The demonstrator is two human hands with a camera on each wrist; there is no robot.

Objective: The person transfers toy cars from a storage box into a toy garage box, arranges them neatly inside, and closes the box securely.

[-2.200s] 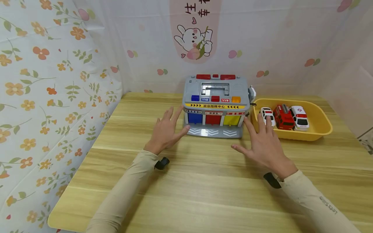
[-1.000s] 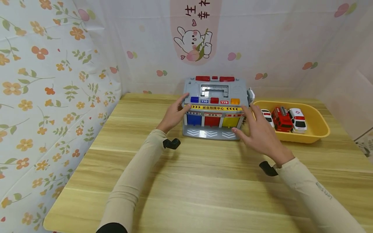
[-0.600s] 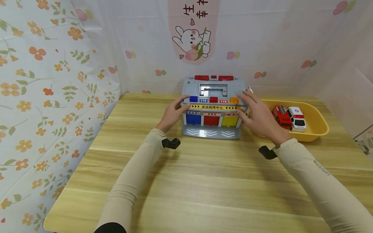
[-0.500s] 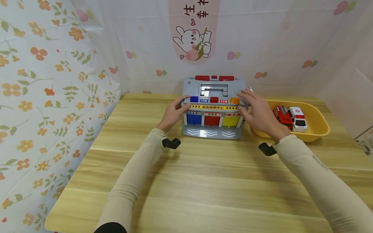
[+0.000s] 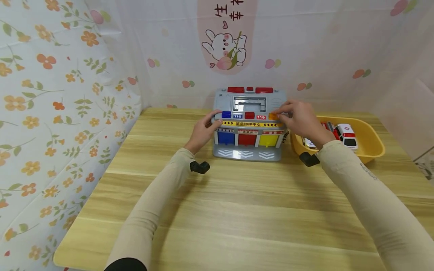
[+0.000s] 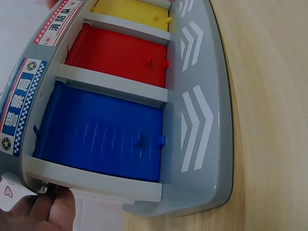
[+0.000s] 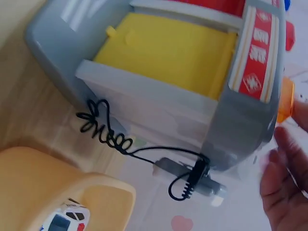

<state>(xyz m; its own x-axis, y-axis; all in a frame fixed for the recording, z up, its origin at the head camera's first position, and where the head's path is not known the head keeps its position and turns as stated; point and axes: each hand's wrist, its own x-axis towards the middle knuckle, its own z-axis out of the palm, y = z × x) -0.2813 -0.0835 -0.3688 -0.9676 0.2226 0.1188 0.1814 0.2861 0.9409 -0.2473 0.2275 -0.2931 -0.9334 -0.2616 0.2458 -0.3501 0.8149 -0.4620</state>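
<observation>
A grey toy emergency station (image 5: pixel 247 154) with blue, red and yellow garage doors stands near the back of the table. My left hand (image 5: pixel 200 131) grips the left end of its roof, thumb at the front edge; the left wrist view shows fingers at that corner beside the blue door (image 6: pixel 101 134). My right hand (image 5: pixel 301 118) is at the roof's right front corner, with bent index finger and thumb at the orange button (image 5: pixel 272 116). In the right wrist view fingertips meet the orange button's back side, near the yellow door (image 7: pixel 163 53). All three doors are down.
Right of the station, a yellow bin (image 5: pixel 371 141) holds a white toy ambulance (image 5: pixel 347 136), a red toy fire truck and a white toy car, partly hidden by my right arm. A black coiled cord (image 7: pixel 110 137) hangs at the station's right side. A printed curtain (image 5: pixel 162 45) backs the table.
Both hands have moved in to the station. The left now holds the roof's left corner; the right has risen from beside the bin to the orange button, its fingers bending. The station stays put.
</observation>
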